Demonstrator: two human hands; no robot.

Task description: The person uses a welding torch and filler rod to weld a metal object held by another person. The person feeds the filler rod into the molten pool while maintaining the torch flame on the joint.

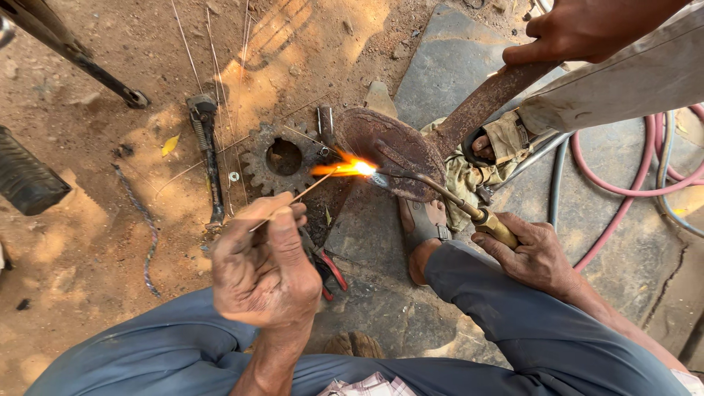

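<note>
1. My left hand (pixel 264 268) is pinched shut on a thin filler rod (pixel 304 194), thumb over curled fingers, with the rod running up and to the right so that its tip sits in the flame (pixel 345 169).
2. My right hand (pixel 532 253) is wrapped closed around the brass handle of the gas torch (pixel 469 209), low on the right; its bent neck reaches left to the bright spot.
3. The work is the rusty curved blade (pixel 392 150), lying on the stone slab (pixel 447 66) at mid-scene. The flame plays on its left edge, just beside the rusty toothed gear (pixel 282 158) on the dirt.
4. Another person's hand (pixel 579 29), far right, grips the blade's long shank (pixel 488 95), and their sandalled foot (pixel 499 143) stands beside it.
5. To do this well, I judge the flame should dwell on the blade's edge rather than on the rod, so that the metal takes the filler; the rod should only dip into the hot spot.
6. I would keep the rod at a shallow angle, with my fingers well back from the heat.
7. The pink hose (pixel 623 187) loops behind my right wrist, and I should keep it away from the flame. The red-handled pliers (pixel 330 271) lie near my left hand.
</note>
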